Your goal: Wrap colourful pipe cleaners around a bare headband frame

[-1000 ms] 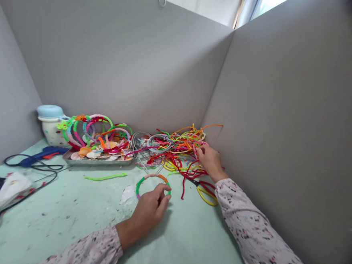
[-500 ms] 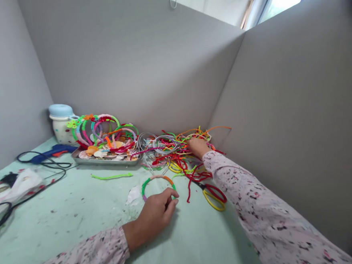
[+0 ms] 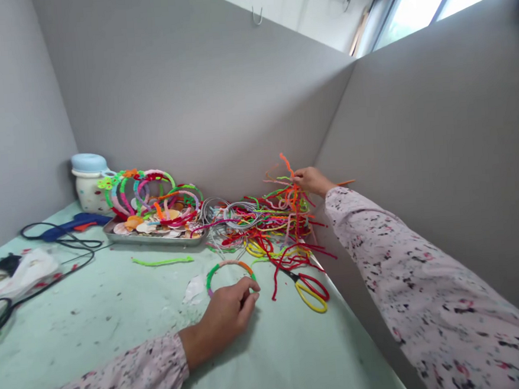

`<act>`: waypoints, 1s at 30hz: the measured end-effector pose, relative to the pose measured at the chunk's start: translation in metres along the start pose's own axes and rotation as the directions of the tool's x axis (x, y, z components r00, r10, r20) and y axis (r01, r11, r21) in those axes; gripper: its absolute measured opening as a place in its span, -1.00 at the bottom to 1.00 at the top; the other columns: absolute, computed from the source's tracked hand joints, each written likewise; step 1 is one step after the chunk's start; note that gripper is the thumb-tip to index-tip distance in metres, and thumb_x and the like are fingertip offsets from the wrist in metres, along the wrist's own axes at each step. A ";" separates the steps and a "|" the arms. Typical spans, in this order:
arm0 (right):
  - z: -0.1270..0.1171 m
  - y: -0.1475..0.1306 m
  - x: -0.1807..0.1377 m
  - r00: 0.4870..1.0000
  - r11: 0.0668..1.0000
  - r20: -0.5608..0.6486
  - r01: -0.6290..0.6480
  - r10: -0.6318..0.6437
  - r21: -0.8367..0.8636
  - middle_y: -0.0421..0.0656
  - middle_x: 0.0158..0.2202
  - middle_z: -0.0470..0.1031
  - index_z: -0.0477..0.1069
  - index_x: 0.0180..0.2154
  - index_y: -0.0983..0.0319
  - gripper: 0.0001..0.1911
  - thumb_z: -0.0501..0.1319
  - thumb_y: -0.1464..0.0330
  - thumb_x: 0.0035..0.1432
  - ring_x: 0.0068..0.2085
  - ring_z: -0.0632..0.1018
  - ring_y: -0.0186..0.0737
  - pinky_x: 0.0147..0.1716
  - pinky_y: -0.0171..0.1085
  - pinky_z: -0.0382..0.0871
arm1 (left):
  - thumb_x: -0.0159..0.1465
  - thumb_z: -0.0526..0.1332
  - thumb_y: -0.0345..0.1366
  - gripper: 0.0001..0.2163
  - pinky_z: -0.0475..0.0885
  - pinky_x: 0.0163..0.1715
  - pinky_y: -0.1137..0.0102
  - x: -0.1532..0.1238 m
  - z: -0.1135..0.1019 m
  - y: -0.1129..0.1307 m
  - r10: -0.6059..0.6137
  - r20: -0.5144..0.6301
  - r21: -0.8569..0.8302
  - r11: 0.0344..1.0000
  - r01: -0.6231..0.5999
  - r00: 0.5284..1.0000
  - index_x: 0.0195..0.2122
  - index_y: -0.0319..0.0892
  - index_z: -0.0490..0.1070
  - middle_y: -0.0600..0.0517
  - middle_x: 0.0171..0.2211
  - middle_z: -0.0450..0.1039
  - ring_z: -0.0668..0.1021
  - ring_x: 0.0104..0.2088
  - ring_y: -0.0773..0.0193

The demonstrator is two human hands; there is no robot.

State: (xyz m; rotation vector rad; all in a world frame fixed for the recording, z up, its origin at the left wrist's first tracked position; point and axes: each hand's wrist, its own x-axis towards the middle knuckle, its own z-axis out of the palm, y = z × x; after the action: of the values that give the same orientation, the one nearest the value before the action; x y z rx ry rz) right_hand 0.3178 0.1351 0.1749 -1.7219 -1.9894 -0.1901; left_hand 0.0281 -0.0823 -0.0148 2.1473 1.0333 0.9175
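My left hand [image 3: 227, 313] rests low over the table, its fingers curled in on the near side of a headband [image 3: 229, 263] wrapped in green, pink and orange pipe cleaner. The hand hides the band's near part. Over at the back right, my right hand [image 3: 314, 180] pinches an orange pipe cleaner [image 3: 285, 162], lifted partly out of a tangled heap of coloured pipe cleaners [image 3: 283, 216]. Other strands hang around it; whether they are also gripped is unclear. Scissors [image 3: 313, 292] with red and yellow handles lie between my hands, blades under red strands.
A metal tray [image 3: 156, 239] holds shells and wrapped bands. Left of it are a lidded jar [image 3: 90, 185], a blue glue gun [image 3: 72, 224] with its black cord, and a white bag [image 3: 34, 272]. A green pipe cleaner [image 3: 161, 261] lies in front. Grey partitions [image 3: 190, 92] stand behind and right.
My right hand has risen out of the pipe cleaner heap and moved right, drawing an orange strand upward with others trailing. My left hand stays at the headband.
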 end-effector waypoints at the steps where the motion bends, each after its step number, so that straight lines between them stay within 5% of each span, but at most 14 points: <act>1: -0.002 0.002 0.002 1.000 0.998 -0.026 -0.013 0.014 0.059 -0.27 -0.64 0.37 0.53 -0.45 0.32 -0.81 0.20 0.39 0.14 -0.52 0.36 -0.39 -0.42 -0.37 0.21 | 0.32 0.01 -0.25 -0.81 0.16 -0.48 0.46 0.000 0.000 0.000 0.002 0.002 -0.004 1.000 -0.002 1.000 -0.21 -0.16 0.38 0.11 -0.56 0.32 0.36 -0.53 0.34; 9: -0.022 0.005 0.020 0.957 0.850 -0.197 -0.080 0.211 0.520 -0.24 -0.53 0.40 0.46 -0.33 0.34 -0.84 0.16 0.38 0.21 -0.54 0.38 -0.44 -0.50 -0.41 0.29 | 0.32 0.01 -0.25 -0.81 0.16 -0.47 0.46 0.000 0.000 -0.001 0.005 0.001 0.008 1.000 -0.005 1.000 -0.21 -0.16 0.38 0.11 -0.56 0.32 0.36 -0.52 0.33; 17: -0.034 -0.003 0.019 0.914 0.666 -0.159 -0.145 0.373 0.732 -0.23 -0.53 0.37 0.29 -0.34 0.26 -0.80 -0.03 0.43 0.33 -0.55 0.43 -0.45 -0.50 -0.45 0.42 | 0.32 0.01 -0.25 -0.81 0.15 -0.47 0.45 0.000 0.001 -0.003 0.010 -0.002 0.001 1.000 -0.010 1.000 -0.20 -0.16 0.37 0.11 -0.55 0.32 0.36 -0.52 0.33; 25: -0.014 -0.029 -0.015 0.989 0.727 0.063 -0.139 0.131 0.673 -0.15 -0.46 0.49 0.36 -0.30 0.28 -0.86 0.06 0.39 0.27 -0.48 0.50 -0.38 -0.42 -0.38 0.43 | 0.30 0.04 -0.24 -0.81 0.18 -0.48 0.45 0.006 -0.005 0.004 -0.038 -0.074 -0.157 0.987 0.026 0.997 -0.16 -0.17 0.35 0.14 -0.57 0.28 0.34 -0.53 0.34; 30: 0.005 -0.052 -0.048 0.963 0.837 0.233 -0.017 -0.132 0.547 -0.20 -0.50 0.49 0.47 -0.38 0.30 -0.80 0.21 0.28 0.13 -0.49 0.43 -0.39 -0.44 -0.41 0.32 | 0.27 0.09 -0.18 -0.73 0.24 -0.48 0.47 0.061 -0.029 0.020 -0.114 -0.281 -0.389 0.921 -0.005 0.953 -0.06 -0.17 0.28 0.14 -0.51 0.30 0.36 -0.52 0.35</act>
State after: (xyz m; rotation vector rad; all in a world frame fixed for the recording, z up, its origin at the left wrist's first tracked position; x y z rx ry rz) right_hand 0.2706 0.0844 0.1599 -1.3595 -2.0138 0.5706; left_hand 0.0422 -0.0366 0.0372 1.6764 0.9497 1.3279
